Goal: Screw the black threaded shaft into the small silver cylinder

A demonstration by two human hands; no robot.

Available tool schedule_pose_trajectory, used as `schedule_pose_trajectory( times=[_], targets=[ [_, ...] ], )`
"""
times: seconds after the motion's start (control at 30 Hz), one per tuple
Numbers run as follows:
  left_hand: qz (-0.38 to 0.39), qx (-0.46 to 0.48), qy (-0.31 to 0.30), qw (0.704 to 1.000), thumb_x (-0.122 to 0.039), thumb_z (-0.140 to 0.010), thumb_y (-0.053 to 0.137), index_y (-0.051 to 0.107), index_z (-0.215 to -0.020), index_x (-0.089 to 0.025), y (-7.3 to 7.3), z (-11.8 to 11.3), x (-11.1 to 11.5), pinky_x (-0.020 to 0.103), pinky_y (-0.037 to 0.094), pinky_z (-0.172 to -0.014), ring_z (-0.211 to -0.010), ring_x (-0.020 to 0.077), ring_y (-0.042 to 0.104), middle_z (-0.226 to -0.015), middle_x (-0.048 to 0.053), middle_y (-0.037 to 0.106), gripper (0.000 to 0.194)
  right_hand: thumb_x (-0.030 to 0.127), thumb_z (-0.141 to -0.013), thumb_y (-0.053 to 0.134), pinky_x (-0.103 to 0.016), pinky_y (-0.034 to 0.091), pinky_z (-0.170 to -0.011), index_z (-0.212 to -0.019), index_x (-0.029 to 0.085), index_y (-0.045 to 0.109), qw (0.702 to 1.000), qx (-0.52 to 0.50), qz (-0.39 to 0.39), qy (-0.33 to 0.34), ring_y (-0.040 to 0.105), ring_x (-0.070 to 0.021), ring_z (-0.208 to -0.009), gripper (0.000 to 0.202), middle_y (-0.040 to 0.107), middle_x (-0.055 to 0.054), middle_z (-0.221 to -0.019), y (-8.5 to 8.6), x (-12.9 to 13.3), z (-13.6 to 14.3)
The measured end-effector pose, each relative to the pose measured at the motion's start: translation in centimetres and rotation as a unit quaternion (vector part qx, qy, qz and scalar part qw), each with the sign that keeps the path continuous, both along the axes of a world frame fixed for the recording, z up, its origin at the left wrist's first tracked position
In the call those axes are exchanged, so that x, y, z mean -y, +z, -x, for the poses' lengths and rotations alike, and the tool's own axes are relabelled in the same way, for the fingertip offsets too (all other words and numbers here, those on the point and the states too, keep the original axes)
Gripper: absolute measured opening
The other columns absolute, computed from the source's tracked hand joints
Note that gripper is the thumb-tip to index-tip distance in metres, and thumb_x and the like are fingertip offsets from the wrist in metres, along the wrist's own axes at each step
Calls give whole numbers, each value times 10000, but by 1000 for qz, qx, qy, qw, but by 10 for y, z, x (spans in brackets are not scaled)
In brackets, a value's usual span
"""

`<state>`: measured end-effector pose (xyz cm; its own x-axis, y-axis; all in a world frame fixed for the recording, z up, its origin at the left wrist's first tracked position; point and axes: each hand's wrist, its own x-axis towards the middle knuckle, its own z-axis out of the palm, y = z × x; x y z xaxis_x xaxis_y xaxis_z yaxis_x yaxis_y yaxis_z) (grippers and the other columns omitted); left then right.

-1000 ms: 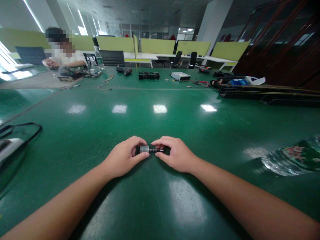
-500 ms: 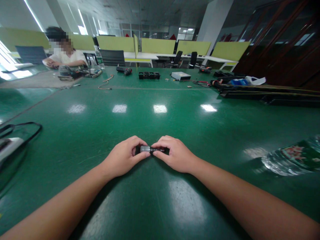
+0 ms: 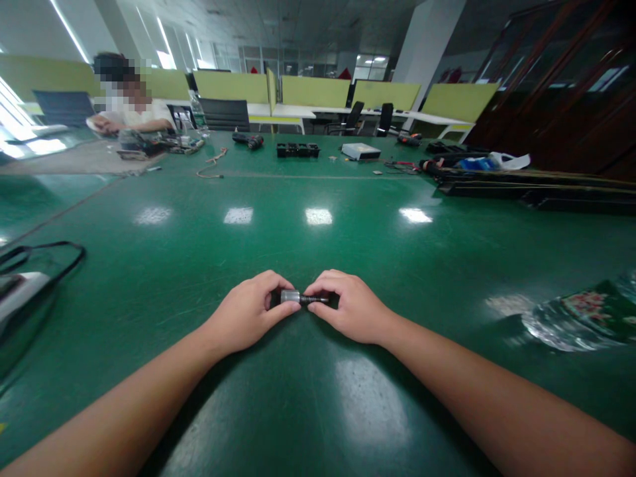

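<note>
Low over the green table [image 3: 278, 245], my two hands meet around a small metal part. Its silvery cylinder [image 3: 290, 297] is pinched between the thumb and fingers of my left hand [image 3: 246, 311]. A dark, thin ribbed shaft [image 3: 314, 299] runs rightward from the cylinder, and my right hand [image 3: 350, 306] grips it with thumb and fingertips. The part lies roughly level, and the fingers hide some of it. Whether cylinder and shaft are one piece cannot be made out.
A clear plastic bottle [image 3: 571, 318] lies at the right. At the left are a black cable [image 3: 64, 246] and a white device [image 3: 24, 295]. Along the far side stand a drill [image 3: 248, 140], a black part [image 3: 298, 150] and a silver box [image 3: 360, 152]. A person [image 3: 132, 109] sits far left.
A little more of the dark shaft shows between my fingertips. Both hands keep nearly the same place and grip. The whole view has shifted very slightly.
</note>
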<state>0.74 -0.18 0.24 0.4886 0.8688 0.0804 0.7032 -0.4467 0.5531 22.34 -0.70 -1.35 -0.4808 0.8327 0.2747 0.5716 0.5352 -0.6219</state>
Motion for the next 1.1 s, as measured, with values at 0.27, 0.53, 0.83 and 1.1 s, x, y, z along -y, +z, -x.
schedule_pose_trajectory(
  times=[0.27, 0.53, 0.83, 1.1],
  targets=[
    [-5, 7, -4, 1000, -421, -861, 583, 663, -998, -216, -2, 1, 0, 264, 381, -604, -693, 157, 536, -833, 11, 624, 260, 183, -763, 696, -289, 427, -727, -864, 192, 688, 1000, -7, 2, -3, 573, -152, -778, 102, 657, -16, -808, 2, 1, 0],
    [3, 6, -6, 1000, -427, -869, 575, 660, -1012, -217, -2, 1, 0, 269, 385, -618, -694, 154, 529, -848, 11, 620, 268, 183, -763, 683, -275, 417, -689, -821, 189, 679, 1000, -4, 7, -25, 565, -143, -738, 58, 643, -12, -775, 2, 2, 0],
    [-2, 24, 18, 1000, -402, -869, 594, 632, -1018, -200, -4, 3, -1, 278, 390, -628, -671, 154, 509, -795, -3, 564, 254, 154, -712, 657, -285, 393, -684, -782, 203, 660, 992, 54, -18, -116, 546, -159, -747, 86, 636, -12, -770, 1, 1, -4],
    [1, 39, 33, 999, -412, -869, 601, 614, -1006, -193, -6, 3, -4, 284, 392, -614, -646, 153, 498, -767, -11, 534, 259, 168, -697, 643, -275, 383, -639, -774, 217, 688, 980, 52, -1, -191, 532, -144, -692, 102, 629, -4, -762, 0, -6, -11]
  ],
)
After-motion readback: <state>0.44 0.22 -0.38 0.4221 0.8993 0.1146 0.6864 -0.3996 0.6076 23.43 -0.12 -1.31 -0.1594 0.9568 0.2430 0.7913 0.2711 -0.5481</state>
